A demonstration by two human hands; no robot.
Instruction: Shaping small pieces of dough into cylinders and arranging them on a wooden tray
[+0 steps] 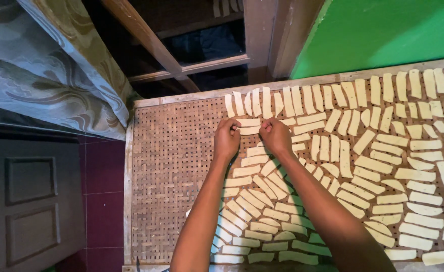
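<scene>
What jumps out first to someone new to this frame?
The pale yellow dough strips, laid flat in rows over most of the woven bamboo tray, whose left part is bare. At the tray's upper middle, the left hand and right hand pinch the two ends of one strip. A bright green wall stands behind, patterned curtain at left.
</scene>
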